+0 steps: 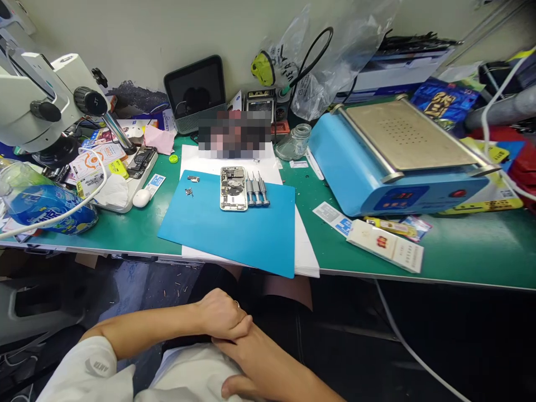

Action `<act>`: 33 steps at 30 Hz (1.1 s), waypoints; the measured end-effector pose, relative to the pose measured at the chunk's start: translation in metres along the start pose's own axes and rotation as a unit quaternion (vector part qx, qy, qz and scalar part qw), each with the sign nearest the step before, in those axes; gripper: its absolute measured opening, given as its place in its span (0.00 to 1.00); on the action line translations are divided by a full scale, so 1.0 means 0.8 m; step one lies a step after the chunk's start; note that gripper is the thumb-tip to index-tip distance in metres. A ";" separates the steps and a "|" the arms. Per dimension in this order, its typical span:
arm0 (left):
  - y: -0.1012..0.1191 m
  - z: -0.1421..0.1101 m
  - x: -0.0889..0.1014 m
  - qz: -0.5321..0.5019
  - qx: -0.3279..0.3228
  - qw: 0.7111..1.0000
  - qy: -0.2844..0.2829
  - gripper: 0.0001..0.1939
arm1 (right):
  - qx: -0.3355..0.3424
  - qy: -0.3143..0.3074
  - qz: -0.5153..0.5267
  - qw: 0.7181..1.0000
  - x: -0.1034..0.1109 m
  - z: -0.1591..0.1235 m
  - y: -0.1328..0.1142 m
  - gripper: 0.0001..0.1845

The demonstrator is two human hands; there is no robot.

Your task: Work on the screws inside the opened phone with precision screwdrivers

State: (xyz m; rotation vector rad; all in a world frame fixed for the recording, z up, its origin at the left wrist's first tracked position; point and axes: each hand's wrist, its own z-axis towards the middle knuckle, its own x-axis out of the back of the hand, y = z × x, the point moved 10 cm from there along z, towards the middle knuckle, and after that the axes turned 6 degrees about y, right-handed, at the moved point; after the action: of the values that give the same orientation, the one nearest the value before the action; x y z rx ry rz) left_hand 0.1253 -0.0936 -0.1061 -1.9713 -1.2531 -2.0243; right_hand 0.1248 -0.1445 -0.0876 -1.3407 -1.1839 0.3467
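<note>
Both hands rest in my lap, below the front edge of the bench. My left hand [224, 315], with a ring on one finger, is closed over my right hand [253, 352]. The right thumb sticks out toward the white shirt; the other right fingers are hidden. Beyond them on the bench lies a blue mat [247, 240]. On the mat is an opened phone [233, 190] with its inner parts showing. Several small screwdrivers [257, 190] lie side by side along its right. Two small loose parts, one a phone component [193, 178], sit to its left.
A blue heating plate machine [402, 145] stands at the right, with a cigarette box [385, 245] in front. A microscope [62, 106] and a blue-labelled bottle [50, 201] occupy the left. Behind the mat are a screen device [196, 92] and a glass jar [295, 142].
</note>
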 end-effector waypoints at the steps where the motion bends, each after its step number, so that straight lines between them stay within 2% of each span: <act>1: -0.001 0.000 0.000 -0.004 0.002 1.000 -0.003 0.23 | -0.003 -0.001 -0.001 1.000 0.003 -0.001 -0.002 0.42; 5: -0.006 -0.001 -0.003 -0.030 0.029 0.999 -0.030 0.18 | -0.016 -0.023 0.000 1.000 0.012 -0.003 -0.011 0.43; 7: -0.010 -0.003 -0.006 -0.048 0.054 0.996 -0.051 0.18 | -0.022 -0.023 0.007 0.999 0.014 -0.002 -0.014 0.42; 9: -0.018 -0.006 -0.011 -0.070 0.083 0.991 -0.080 0.22 | -0.027 -0.015 0.015 0.999 0.010 0.002 -0.013 0.43; 13: -0.033 -0.016 -0.028 -0.114 0.129 0.972 -0.159 0.34 | -0.016 -0.004 0.007 1.000 -0.017 0.012 -0.008 0.48; 15: -0.035 -0.020 -0.038 -0.135 0.141 0.961 -0.197 0.32 | -0.008 0.008 0.000 1.000 -0.026 0.017 -0.005 0.51; 18: -0.034 -0.023 -0.050 -0.152 0.167 0.947 -0.229 0.23 | -0.003 0.016 -0.013 1.000 -0.028 0.022 0.003 0.53; 21: -0.034 -0.022 -0.059 -0.155 0.194 0.941 -0.229 0.17 | 0.008 -0.003 -0.029 1.000 -0.027 0.025 0.008 0.52; 28: -0.033 -0.022 -0.080 -0.157 0.232 0.937 -0.208 0.17 | 0.022 -0.042 -0.006 0.999 -0.038 0.024 0.009 0.43; 31: -0.038 -0.019 -0.076 -0.156 0.250 0.939 -0.179 0.17 | 0.013 -0.041 0.013 0.999 -0.029 0.025 0.006 0.44; 33: -0.048 -0.017 -0.063 -0.153 0.263 0.941 -0.145 0.17 | 0.014 -0.031 0.021 0.999 -0.014 0.025 0.003 0.44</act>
State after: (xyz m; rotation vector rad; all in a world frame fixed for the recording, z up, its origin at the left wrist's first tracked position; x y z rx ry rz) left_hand 0.1025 -0.1002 -0.1667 -1.9293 -2.0158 -1.2949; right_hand 0.1046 -0.1414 -0.0992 -1.3400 -1.1987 0.4370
